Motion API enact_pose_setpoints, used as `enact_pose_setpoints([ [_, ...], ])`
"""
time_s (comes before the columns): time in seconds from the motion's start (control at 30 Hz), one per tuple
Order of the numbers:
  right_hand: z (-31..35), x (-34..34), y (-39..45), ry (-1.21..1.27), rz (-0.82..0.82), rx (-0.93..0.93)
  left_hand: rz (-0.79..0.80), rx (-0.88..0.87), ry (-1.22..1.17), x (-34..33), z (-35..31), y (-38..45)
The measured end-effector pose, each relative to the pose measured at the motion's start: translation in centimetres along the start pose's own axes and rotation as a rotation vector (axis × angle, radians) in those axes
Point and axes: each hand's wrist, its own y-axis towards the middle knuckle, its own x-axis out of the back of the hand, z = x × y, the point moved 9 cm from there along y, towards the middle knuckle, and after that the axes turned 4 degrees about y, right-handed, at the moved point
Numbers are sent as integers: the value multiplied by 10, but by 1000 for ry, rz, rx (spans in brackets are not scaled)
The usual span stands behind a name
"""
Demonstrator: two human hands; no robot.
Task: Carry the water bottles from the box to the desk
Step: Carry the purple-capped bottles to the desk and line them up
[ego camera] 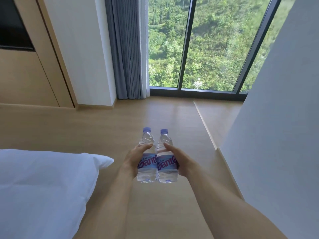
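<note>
Bottles [157, 157] touch side by side; keep both hands' fingers [146, 146] wrapped round them, walk steady, no squeezing.

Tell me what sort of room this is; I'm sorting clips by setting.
Probably a hotel room or bedroom. A white pillow lies at the left, grey curtains hang beside floor-to-ceiling windows over green hillside, and the floor is light wood. The hands hold two water bottles.

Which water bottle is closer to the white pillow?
The left water bottle, held by the left hand. The right water bottle, in the right hand, is farther from the pillow.
</note>
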Motion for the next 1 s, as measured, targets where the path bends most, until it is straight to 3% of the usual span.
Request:
enact_pose_setpoints([
  [0.27,72,-39,126,26,23,21,21,-14,38,54,-79,114],
  [0.5,116,-59,222,0,41,-11,-6,35,15,97,-111,189],
  [1.0,224,-100,482,-141,195,-147,-376,-18,-96,195,-204,387],
])
